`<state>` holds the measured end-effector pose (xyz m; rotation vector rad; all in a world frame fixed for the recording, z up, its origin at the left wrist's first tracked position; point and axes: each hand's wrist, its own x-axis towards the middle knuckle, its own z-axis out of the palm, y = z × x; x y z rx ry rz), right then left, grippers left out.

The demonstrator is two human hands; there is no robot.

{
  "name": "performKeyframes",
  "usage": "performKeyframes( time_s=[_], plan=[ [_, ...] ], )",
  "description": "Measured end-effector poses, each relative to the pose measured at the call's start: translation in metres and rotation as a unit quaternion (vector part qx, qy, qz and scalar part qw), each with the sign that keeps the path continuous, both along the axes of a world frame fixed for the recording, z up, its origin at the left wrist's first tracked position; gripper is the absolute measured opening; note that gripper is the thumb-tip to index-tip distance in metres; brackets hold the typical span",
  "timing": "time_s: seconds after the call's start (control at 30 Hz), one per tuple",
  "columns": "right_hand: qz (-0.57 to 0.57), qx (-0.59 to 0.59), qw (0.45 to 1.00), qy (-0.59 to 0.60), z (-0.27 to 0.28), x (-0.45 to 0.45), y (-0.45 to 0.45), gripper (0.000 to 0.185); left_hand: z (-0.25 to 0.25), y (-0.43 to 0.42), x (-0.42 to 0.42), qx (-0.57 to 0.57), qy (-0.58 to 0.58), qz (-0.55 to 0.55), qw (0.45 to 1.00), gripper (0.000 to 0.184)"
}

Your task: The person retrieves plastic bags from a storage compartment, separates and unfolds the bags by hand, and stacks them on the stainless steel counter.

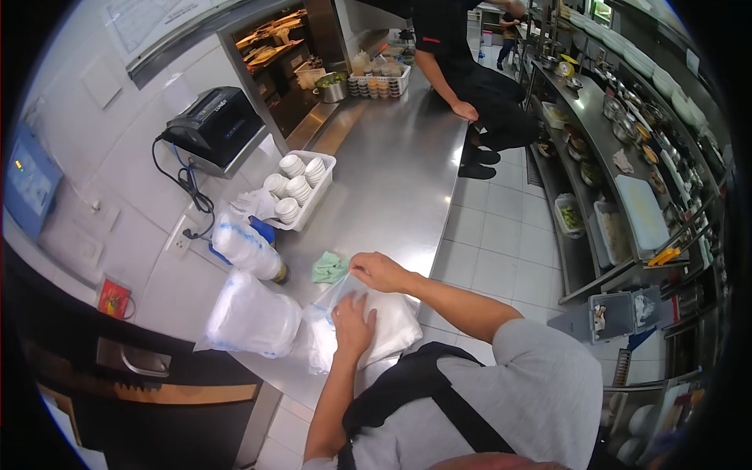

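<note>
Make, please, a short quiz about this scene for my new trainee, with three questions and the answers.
1. Choose one. What colour is the cloth lying on the table?
A) black
B) green
C) red

2. True or false: the white stacks stand directly on the table, outside any container.

3. Short answer. Which of the worker's own hands pinches the edge of the plastic bag near the cloth?

Key:
1. B.
2. False; they stand in a white basket.
3. The right hand; the left hand lies on the bag with its fingers spread.
</note>
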<state>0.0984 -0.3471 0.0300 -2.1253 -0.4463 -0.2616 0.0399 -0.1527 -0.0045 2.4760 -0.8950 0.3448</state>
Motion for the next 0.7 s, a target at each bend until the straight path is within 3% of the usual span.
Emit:
performKeyframes(
  time_s=[0.13,0.2,0.23,0.3,0.33,0.4,0.47,0.53,0.6,0.7],
  plan=[
    [0.016,-0.005,0.999,0.033,-0.004,0.006,0.005,0.019,-0.025,0.011,0.004,0.035,0.064,0.082,0.994,0.059],
    [-0.033,-0.006,0.999,-0.030,-0.006,0.020,0.005,0.019,-0.028,0.016,0.000,0.038,0.093,0.090,0.991,0.062],
    [-0.059,0.012,0.996,-0.066,-0.004,0.032,0.004,0.019,-0.029,0.014,-0.004,-0.031,0.171,0.105,0.979,0.062],
    [-0.130,0.034,0.982,-0.133,0.008,0.053,0.006,0.019,-0.035,0.014,-0.005,0.019,0.090,0.089,0.992,0.061],
    [-0.174,0.041,0.970,-0.165,0.027,0.063,0.010,0.018,-0.037,0.015,-0.006,0.043,0.048,0.082,0.994,0.061],
    [-0.247,0.188,0.924,-0.225,0.087,0.075,0.019,0.016,-0.033,0.014,-0.010,0.026,0.042,0.077,0.996,0.060],
    [-0.242,0.265,0.886,-0.294,0.148,0.082,0.014,0.014,-0.031,0.014,-0.011,0.017,0.040,0.075,0.996,0.056],
    [-0.170,0.293,0.894,-0.292,0.192,0.072,0.014,0.013,-0.031,0.020,-0.009,0.020,0.046,0.072,0.996,0.049],
    [-0.112,0.266,0.919,-0.267,0.210,0.059,0.018,0.012,-0.028,0.031,-0.001,-0.112,0.081,0.046,0.989,0.045],
    [-0.057,0.189,0.963,-0.182,0.202,0.024,0.018,0.011,0.005,0.053,0.002,-0.364,0.151,0.115,0.912,0.040]
  ],
)
